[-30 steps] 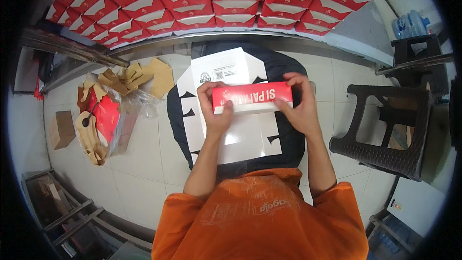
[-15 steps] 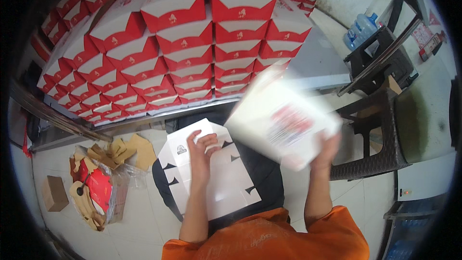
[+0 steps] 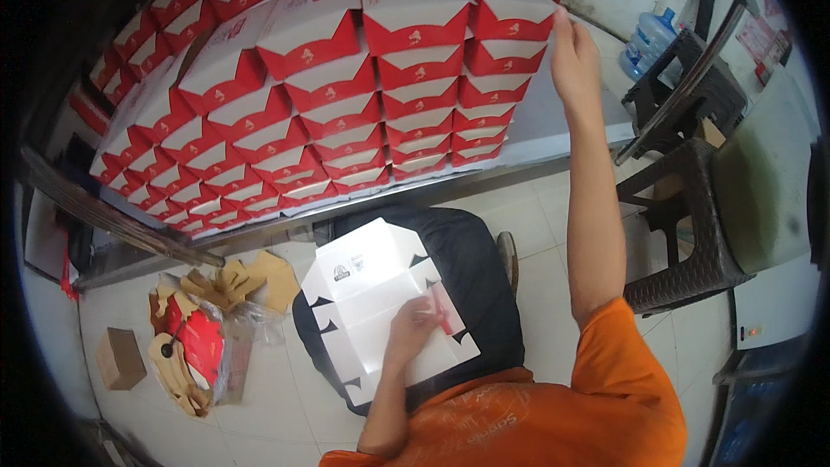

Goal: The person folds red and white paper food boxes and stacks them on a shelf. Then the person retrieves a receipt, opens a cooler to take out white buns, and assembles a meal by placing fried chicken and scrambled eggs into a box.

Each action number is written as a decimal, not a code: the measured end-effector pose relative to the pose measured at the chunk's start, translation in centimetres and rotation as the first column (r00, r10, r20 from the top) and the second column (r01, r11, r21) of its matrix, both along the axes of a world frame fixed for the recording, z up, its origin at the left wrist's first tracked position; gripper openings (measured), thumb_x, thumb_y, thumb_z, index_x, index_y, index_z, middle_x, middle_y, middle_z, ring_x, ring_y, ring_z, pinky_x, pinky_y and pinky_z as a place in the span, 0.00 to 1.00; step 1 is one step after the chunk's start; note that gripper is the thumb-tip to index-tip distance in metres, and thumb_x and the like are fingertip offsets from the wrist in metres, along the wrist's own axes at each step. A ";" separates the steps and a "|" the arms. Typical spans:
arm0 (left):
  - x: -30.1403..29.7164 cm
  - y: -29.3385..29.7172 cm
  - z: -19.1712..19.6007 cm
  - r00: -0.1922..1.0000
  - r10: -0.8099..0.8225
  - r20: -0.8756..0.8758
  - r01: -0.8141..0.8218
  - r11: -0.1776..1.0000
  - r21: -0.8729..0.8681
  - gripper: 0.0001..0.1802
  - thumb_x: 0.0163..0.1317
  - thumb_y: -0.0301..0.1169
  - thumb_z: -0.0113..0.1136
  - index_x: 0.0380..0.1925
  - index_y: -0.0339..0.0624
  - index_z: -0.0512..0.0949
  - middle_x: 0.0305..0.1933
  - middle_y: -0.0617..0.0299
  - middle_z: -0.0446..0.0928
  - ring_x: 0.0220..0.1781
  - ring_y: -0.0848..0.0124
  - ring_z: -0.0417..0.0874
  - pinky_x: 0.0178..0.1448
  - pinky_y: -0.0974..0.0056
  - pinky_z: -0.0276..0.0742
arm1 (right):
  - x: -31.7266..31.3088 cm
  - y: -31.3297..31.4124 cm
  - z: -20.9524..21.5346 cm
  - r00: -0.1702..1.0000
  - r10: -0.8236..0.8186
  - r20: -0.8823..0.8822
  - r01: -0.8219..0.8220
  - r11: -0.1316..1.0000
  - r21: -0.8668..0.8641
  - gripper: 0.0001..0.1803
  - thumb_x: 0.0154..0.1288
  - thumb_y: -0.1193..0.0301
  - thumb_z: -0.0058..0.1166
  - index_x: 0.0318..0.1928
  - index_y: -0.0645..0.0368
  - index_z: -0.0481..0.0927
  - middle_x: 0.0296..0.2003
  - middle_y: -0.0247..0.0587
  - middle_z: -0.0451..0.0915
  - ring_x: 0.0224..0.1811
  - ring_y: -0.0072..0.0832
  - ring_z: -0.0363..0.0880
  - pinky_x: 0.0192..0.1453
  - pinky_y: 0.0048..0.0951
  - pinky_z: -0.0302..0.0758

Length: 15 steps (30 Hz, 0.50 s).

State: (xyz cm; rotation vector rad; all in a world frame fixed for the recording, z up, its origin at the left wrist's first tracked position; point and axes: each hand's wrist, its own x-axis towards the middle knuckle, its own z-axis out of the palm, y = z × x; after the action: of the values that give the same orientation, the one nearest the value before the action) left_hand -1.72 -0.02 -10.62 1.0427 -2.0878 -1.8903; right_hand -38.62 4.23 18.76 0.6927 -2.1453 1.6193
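On my lap lies an unfolded white carton blank [image 3: 380, 281] with dark slots showing along its edges. My left hand [image 3: 413, 327] rests over its right half with curled fingers at a side flap, which is raised enough to show some red. Stretched far forward, my right hand [image 3: 577, 65] is closed at the right side of a folded red and white box [image 3: 506, 2]. That box sits on top of the rightmost front column of the stack. Its far side and part of my right fingers' grip are hidden.
Stacked red and white boxes [image 3: 333, 104] fill a low platform [image 3: 553, 134] ahead. A torn carton with red sheets [image 3: 203, 337] and a small brown box [image 3: 121, 358] are on the floor at left. Dark plastic stools [image 3: 683, 242] and a blue water bottle [image 3: 648, 43] stand at right.
My right hand has carried the folded box forward from beside my lap onto the stack. My left hand has moved down and right on the blank, and a flap there is now raised.
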 end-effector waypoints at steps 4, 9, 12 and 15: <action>2.7 -1.3 -1.6 0.997 0.010 0.076 -0.022 0.986 0.165 0.13 0.64 0.34 0.57 0.38 0.32 0.79 0.30 0.59 0.78 0.34 0.70 0.80 0.42 0.62 0.78 | 9.1 2.8 -11.6 0.979 0.200 0.046 -0.195 0.976 -0.101 0.18 0.72 0.59 0.54 0.44 0.64 0.79 0.41 0.43 0.82 0.48 0.28 0.77 0.55 0.31 0.71; 1.2 -1.7 6.5 0.797 0.600 -0.069 -0.432 0.646 0.630 0.11 0.70 0.35 0.50 0.43 0.40 0.75 0.38 0.60 0.78 0.39 0.70 0.81 0.42 0.63 0.80 | 22.8 8.8 -19.7 0.364 0.802 0.473 -0.856 0.488 -0.170 0.21 0.47 0.80 0.71 0.46 0.59 0.83 0.45 0.39 0.81 0.41 0.25 0.80 0.41 0.26 0.77; 2.6 -2.3 10.1 0.806 0.418 -0.420 -0.265 0.888 0.375 0.13 0.77 0.35 0.46 0.50 0.37 0.72 0.41 0.59 0.81 0.39 0.75 0.83 0.43 0.67 0.83 | 26.4 7.2 -18.5 0.553 0.826 0.109 -0.832 0.554 0.022 0.25 0.44 0.76 0.75 0.48 0.56 0.86 0.48 0.40 0.81 0.44 0.30 0.83 0.46 0.28 0.83; 2.7 -2.8 12.2 0.792 0.360 -0.493 -0.216 0.920 0.325 0.12 0.75 0.26 0.48 0.55 0.35 0.66 0.45 0.56 0.81 0.42 0.70 0.86 0.43 0.67 0.86 | 24.5 6.1 -16.4 0.502 0.865 -0.026 -0.849 0.498 0.178 0.25 0.42 0.75 0.74 0.47 0.58 0.86 0.47 0.43 0.81 0.40 0.33 0.84 0.41 0.28 0.83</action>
State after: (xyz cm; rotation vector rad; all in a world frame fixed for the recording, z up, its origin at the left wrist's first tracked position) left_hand 1.02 -2.80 1.56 0.6909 -1.3124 -2.0156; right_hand -14.07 10.29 2.38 2.1323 -1.9013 1.7431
